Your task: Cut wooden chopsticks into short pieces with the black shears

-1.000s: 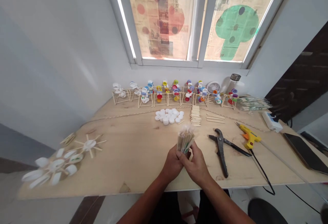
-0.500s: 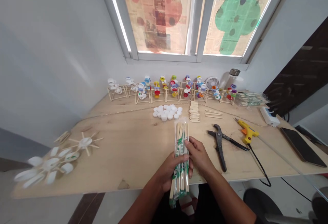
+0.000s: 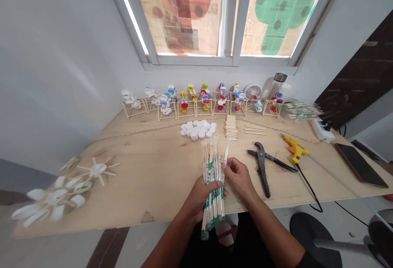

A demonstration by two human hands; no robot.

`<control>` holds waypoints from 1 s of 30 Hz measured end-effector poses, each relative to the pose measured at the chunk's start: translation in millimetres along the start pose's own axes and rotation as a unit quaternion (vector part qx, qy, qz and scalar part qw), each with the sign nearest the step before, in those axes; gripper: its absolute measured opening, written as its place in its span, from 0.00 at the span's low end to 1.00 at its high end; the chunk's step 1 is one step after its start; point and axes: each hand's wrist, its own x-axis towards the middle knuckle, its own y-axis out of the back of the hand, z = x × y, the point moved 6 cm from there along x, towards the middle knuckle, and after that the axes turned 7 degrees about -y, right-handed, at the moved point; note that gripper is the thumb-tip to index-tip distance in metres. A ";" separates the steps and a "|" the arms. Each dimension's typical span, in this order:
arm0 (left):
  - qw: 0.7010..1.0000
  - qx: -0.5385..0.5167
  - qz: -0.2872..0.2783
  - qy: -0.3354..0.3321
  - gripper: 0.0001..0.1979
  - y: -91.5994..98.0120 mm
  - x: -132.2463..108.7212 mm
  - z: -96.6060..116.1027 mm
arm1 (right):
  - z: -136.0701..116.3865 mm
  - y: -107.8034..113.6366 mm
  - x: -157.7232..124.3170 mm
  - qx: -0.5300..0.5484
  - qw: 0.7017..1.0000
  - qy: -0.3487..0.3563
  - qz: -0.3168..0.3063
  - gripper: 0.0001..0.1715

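Observation:
A bundle of disposable chopsticks (image 3: 211, 172) in clear wrappers with green print stands slightly fanned out over the table's front edge. Wrapped around its left side and middle is my left hand (image 3: 196, 196), thumb across the front. My right hand (image 3: 241, 181) pinches the right edge of the bundle, where a wrapped pair leans apart at the top. Beyond the bundle lie a pile of white bottle caps (image 3: 199, 129) and a stack of short cut sticks (image 3: 231, 128). Black-handled cutters (image 3: 261, 170) rest to the right of my right hand.
A yellow glue gun (image 3: 295, 149) with its cord and a phone (image 3: 360, 165) lie on the right. Stick frames with coloured cap wheels (image 3: 184, 106) line the back. At left are a stick wheel (image 3: 98, 170) and a white scoop wheel (image 3: 57, 197). More packaged chopsticks (image 3: 302, 110) sit back right.
The bundle's tops have spread apart, with one wrapped pair now leaning right at my right hand's fingers. The whole view has shifted slightly, moving the table contents up and left.

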 end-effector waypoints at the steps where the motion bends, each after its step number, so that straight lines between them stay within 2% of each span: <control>1: 1.000 0.006 -0.005 -0.001 0.09 -1.4 -0.1 0.2 | 1.0 0.8 0.4 -0.006 1.000 0.003 0.007 0.12; 3: 1.000 0.017 -0.009 -0.004 0.10 -2.8 0.8 0.4 | 2.9 0.5 0.8 -0.016 1.000 0.005 0.010 0.11; 10: 0.997 0.064 0.037 -0.003 0.12 5.8 8.1 -0.2 | 7.0 0.9 3.3 -0.047 0.999 0.011 -0.001 0.13; 13: 0.994 0.095 0.041 -0.027 0.12 7.9 9.4 3.6 | 7.8 6.8 4.2 -0.057 0.998 0.013 0.009 0.12; 19: 0.960 0.251 0.062 -0.110 0.05 17.6 13.5 29.4 | 1.0 15.4 0.8 -0.025 0.999 0.007 0.029 0.12; 22: 0.936 0.309 0.085 -0.148 0.07 23.5 15.8 45.0 | -5.1 20.1 -2.1 0.002 0.999 0.006 0.043 0.12; 24: 0.894 0.402 0.096 -0.171 0.15 24.8 16.2 52.0 | -8.1 24.2 -3.9 0.019 0.998 0.007 0.056 0.11; 25: 0.861 0.465 0.103 -0.178 0.21 24.3 16.2 53.7 | -9.0 26.0 -4.8 0.028 0.998 0.006 0.061 0.11; 27: 0.772 0.597 0.110 -0.189 0.30 20.4 16.3 53.7 | -9.8 28.1 -6.3 0.048 0.997 0.003 0.066 0.10; 30: 0.640 0.728 0.108 -0.218 0.31 9.7 17.4 49.8 | -9.8 26.9 -8.2 0.075 0.995 -0.006 0.061 0.10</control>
